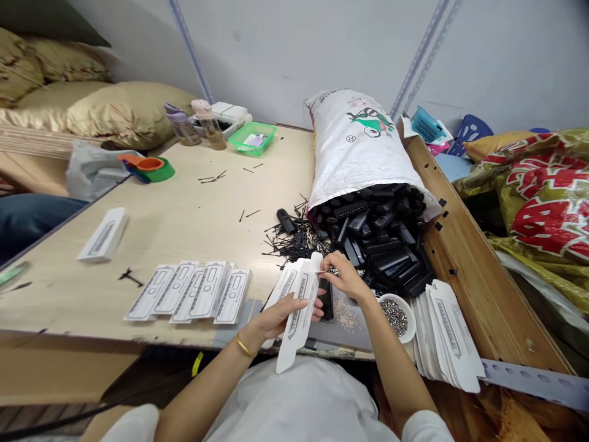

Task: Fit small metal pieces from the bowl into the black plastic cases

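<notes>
My left hand [280, 316] is closed around a white printed carton [301, 307], which tilts at the table's front edge with a long flap hanging toward me. At the carton's upper end, the fingers of my right hand [344, 276] pinch a flap. Another white carton [281, 283] stands just behind it, partly hidden. Beside my hands lies a black plastic part [327, 299], half covered by the right hand. Small pale bits [345, 313] are scattered to its right. A white bowl [411, 328] holds small metal pieces near my right forearm.
Several filled-out cartons [209, 288] are lined up at left; one more carton [103, 234] lies farther off. Flat cartons [448, 334] are stacked at right. A white sack [356, 150] spills black plastic parts [391, 252] beside thin black sticks [299, 239]. A wooden board [483, 264] edges the right side.
</notes>
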The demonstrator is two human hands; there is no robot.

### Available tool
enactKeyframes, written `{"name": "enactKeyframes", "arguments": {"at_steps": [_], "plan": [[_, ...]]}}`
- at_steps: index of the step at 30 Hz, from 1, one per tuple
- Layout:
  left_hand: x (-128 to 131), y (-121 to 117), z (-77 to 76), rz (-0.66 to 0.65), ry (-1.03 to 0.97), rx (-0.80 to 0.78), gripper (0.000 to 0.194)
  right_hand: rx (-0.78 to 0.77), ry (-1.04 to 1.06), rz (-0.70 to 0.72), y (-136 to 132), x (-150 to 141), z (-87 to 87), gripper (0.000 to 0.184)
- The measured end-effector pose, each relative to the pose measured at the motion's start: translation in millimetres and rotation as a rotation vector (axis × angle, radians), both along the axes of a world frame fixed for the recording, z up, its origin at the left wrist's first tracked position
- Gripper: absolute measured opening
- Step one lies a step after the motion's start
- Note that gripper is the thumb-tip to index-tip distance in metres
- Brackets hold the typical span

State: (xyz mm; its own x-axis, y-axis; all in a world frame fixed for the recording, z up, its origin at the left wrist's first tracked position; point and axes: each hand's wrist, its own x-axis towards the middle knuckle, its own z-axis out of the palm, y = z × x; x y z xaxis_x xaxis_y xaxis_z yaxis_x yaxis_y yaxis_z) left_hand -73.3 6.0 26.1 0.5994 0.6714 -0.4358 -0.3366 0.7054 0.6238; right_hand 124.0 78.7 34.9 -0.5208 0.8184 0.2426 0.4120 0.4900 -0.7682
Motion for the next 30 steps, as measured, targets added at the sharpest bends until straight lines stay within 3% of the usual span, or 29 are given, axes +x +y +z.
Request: {"name": "enactKeyframes", "arguments": {"at_steps": [4,8,9,11,14,16,20,23,27,30], "plan": [[8,3,-4.8,-0.003,0.121,0.065,0.042,0.043,0.001,0.083,-10,5,21.6,0.026],[16,3,-9.5,-0.004,0.253,0.168,0.031,0.046,0.038,0.173,-13,6,22.0,0.040],[18,3,-9.6,0.002,0.291,0.165,0.030,0.041,0.088,0.148,-14,6,17.9,0.042],[21,3,-8.1,0.033,0.339,0.138,0.041,0.016,0.262,-0.047,-18,5,5.9,0.038],[24,5,-4.6,0.107,0.311,0.173,0.080,-0.100,0.508,-0.364,-30,-3,-16.3,0.022],[26,6,-4.9,0.160,0.334,0.306,0.090,-0.190,0.539,-0.392,-41,-11,-30.2,0.021],[32,6,-13.2,0.173,0.426,0.534,0.066,-0.298,0.569,-0.563,-56,-29,-49.1,0.024],[36,5,-19.8,0.132,0.422,0.451,0.067,-0.436,0.712,-0.591,-59,-38,-54.4,0.026],[36,3,-25.1,0.172,0.360,0.350,0.095,-0.471,0.940,-0.624,-59,-42,-49.7,0.035],[34,1,-25.9,0.134,0.392,0.398,0.104,-0.578,1.003,-0.599,-56,-41,-43.2,0.035]]}}
